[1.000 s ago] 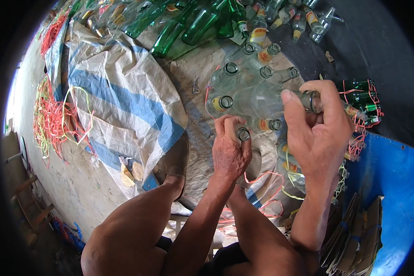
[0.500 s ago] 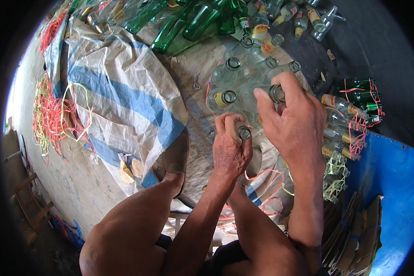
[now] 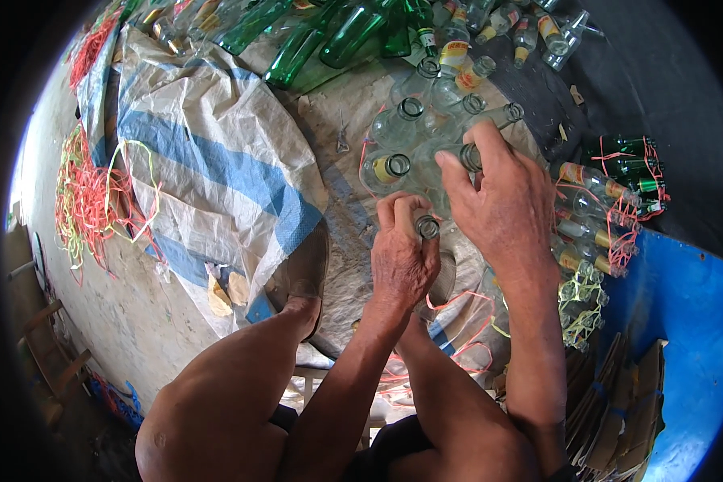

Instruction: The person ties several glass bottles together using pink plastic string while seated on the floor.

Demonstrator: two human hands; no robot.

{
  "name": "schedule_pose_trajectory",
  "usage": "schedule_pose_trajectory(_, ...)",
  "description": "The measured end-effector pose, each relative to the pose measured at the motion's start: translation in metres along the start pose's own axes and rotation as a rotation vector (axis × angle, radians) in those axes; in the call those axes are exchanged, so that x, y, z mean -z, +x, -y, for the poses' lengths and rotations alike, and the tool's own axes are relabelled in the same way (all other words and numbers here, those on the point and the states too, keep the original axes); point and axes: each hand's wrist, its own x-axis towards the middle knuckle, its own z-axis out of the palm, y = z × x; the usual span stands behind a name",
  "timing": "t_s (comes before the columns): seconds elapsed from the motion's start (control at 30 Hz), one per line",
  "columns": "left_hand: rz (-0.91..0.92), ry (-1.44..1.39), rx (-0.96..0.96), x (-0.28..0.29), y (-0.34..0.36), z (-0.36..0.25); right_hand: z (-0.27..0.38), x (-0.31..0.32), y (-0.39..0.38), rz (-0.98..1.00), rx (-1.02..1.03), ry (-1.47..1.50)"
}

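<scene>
My left hand [image 3: 403, 269] is closed around a clear glass bottle [image 3: 428, 228], whose open mouth sticks out between thumb and fingers. Up and to the right, my right hand [image 3: 506, 197] grips another clear glass bottle [image 3: 470, 157] near its neck, thumb on the left side and fingers beyond. Several clear bottles [image 3: 395, 124] stand close together beside and beyond both hands, mouths up. One of them has a yellow label [image 3: 384, 167]. A thin pink string [image 3: 364, 153] runs along the left side of this cluster. The bodies of the held bottles are mostly hidden.
Green bottles [image 3: 297, 48] lie at the far side, with labelled clear ones [image 3: 530, 36] to their right. Bottles tied with string [image 3: 594, 205] lie at the right, by folded cardboard [image 3: 618, 402]. A white-and-blue woven sack [image 3: 209, 153] and a string heap [image 3: 96, 193] lie left.
My right hand and the bottle in it have shifted slightly to the left. My left hand has hardly moved and keeps its hold.
</scene>
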Motion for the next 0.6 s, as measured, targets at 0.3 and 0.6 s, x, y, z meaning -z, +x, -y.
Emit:
schedule_pose_trajectory(0.3, 0.039, 0.046, -0.009, -0.001, 0.005, 0.001, -0.029, -0.045, -0.009, 0.038, 0.029, -0.057)
schedule_pose_trajectory(0.6, 0.051, 0.057, 0.003, -0.003, 0.007, 0.001, -0.030, -0.055, 0.000, 0.082, 0.029, -0.045)
